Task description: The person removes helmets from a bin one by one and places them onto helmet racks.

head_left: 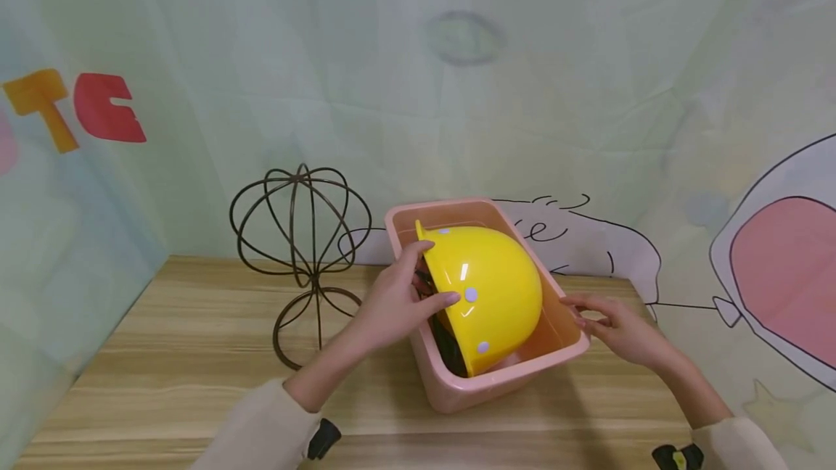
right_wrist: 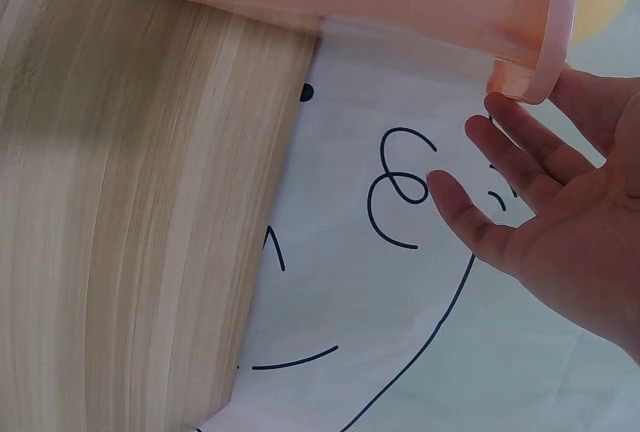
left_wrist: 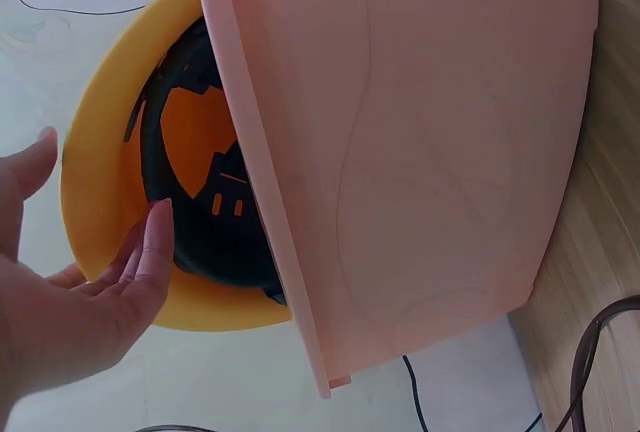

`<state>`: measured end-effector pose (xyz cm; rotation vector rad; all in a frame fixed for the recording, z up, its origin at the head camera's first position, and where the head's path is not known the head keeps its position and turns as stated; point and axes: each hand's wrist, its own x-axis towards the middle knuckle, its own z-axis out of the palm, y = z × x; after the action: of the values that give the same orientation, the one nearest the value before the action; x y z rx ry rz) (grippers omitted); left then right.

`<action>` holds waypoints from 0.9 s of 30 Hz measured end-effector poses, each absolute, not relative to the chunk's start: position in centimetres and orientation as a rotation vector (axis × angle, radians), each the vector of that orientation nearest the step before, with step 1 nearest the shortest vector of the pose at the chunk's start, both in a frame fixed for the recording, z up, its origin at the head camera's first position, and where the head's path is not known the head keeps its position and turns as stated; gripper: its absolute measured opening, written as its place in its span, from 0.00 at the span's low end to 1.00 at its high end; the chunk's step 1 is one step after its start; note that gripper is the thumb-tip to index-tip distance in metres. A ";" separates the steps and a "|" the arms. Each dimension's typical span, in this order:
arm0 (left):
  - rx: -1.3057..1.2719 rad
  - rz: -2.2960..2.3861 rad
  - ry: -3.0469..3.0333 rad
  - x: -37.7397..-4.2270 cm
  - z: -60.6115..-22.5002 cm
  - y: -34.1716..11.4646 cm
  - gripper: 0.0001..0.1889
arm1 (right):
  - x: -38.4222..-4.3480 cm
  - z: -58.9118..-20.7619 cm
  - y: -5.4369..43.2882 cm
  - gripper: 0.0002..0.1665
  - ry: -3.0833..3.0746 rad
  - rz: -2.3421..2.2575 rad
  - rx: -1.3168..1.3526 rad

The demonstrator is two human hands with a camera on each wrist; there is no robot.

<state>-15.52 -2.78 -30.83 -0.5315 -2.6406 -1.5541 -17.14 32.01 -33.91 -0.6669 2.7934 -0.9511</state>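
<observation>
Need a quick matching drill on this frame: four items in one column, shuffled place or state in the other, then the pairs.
Column one:
1. yellow helmet
2. pink bin
3. wire stand
4. right hand

Column two:
A. stands on the wooden table, left of the bin, untouched
B. open, at the bin's right rim
C. tilted on its side inside the bin, left hand on its brim
D. sits on the table, holding the helmet

Pairs: 1-C, 2-D, 3-A, 4-B
</observation>
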 end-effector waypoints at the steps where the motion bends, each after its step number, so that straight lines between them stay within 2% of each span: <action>1: -0.529 -1.543 -2.644 -15.6 -30.9 -2.7 0.39 | -17.1 -33.9 32.0 0.23 2.794 -0.949 -0.675; 15: -0.490 -1.543 -2.668 -15.5 -30.7 -2.2 0.37 | -17.0 -33.6 32.0 0.22 2.780 -0.977 -0.680; 27: -0.356 -1.678 -2.655 -15.7 -31.3 -4.1 0.36 | -17.0 -33.6 32.0 0.23 2.783 -0.991 -0.665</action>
<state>-15.71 -4.06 -31.34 -0.3561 -2.6551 -1.6783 -16.95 32.01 -33.63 -0.6652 2.7835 -0.9910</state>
